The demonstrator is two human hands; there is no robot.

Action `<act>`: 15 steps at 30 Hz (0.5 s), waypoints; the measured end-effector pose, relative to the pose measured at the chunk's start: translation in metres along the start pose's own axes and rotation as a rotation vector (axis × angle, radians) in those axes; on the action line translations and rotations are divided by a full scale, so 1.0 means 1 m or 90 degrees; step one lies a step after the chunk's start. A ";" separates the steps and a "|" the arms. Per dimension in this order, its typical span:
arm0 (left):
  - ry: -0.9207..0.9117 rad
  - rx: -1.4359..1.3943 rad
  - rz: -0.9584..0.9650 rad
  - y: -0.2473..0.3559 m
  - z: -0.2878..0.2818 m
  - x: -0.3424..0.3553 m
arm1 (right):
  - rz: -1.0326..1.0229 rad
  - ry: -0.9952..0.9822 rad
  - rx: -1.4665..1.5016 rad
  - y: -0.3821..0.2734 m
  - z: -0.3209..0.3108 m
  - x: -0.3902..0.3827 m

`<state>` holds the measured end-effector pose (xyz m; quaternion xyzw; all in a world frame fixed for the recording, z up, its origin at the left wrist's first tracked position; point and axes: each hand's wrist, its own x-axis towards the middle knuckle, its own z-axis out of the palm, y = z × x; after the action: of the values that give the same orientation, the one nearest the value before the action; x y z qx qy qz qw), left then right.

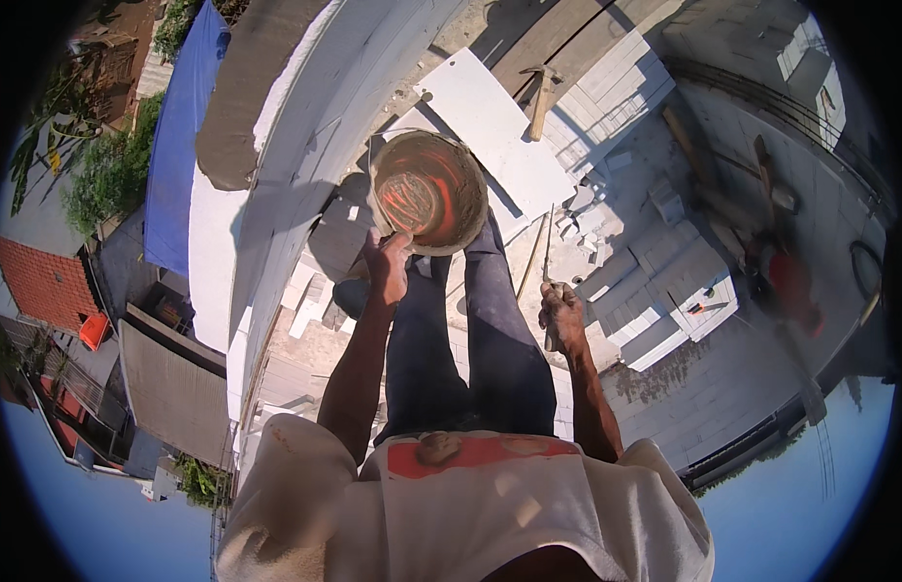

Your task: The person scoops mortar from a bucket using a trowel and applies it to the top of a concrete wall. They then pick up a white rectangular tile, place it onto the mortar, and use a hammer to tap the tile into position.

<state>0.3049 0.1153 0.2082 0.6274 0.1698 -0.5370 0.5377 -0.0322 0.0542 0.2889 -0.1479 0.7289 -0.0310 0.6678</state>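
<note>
My left hand [388, 264] is closed on the near rim of a round bucket [477, 209], held tilted in front of my legs. Wet grey mortar [412, 199] lies inside it, with streaks of the orange-red inner wall showing through. Off to the right, my right hand [563, 315] is wrapped round the handle of a trowel [548, 254]. Its thin blade points away from me and appears nearly edge-on, apart from the bucket. To the left runs a white block wall [315, 145], with a thick grey mortar layer [228, 121] along part of its top.
A white board [485, 126] lies beyond the bucket, with a hammer [541, 102] at its right. Stacked white blocks [655, 276] and broken pieces [591, 228] cover ground to the right. Farther right is a blurred red shape [792, 281]. A blue tarp [184, 145] hangs outside the wall.
</note>
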 end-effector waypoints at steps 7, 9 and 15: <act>-0.038 0.000 -0.035 -0.034 -0.004 0.029 | -0.017 0.070 -0.093 0.051 0.005 0.003; -0.088 0.041 -0.005 -0.054 0.014 0.042 | 0.010 0.079 -0.059 0.084 0.009 0.012; -0.297 0.466 0.050 -0.147 0.082 0.055 | 0.080 0.101 0.072 0.206 0.020 0.011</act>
<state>0.1686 0.0781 0.1012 0.6447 -0.1816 -0.6681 0.3240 -0.0491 0.2509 0.2268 -0.0611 0.7844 -0.0422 0.6158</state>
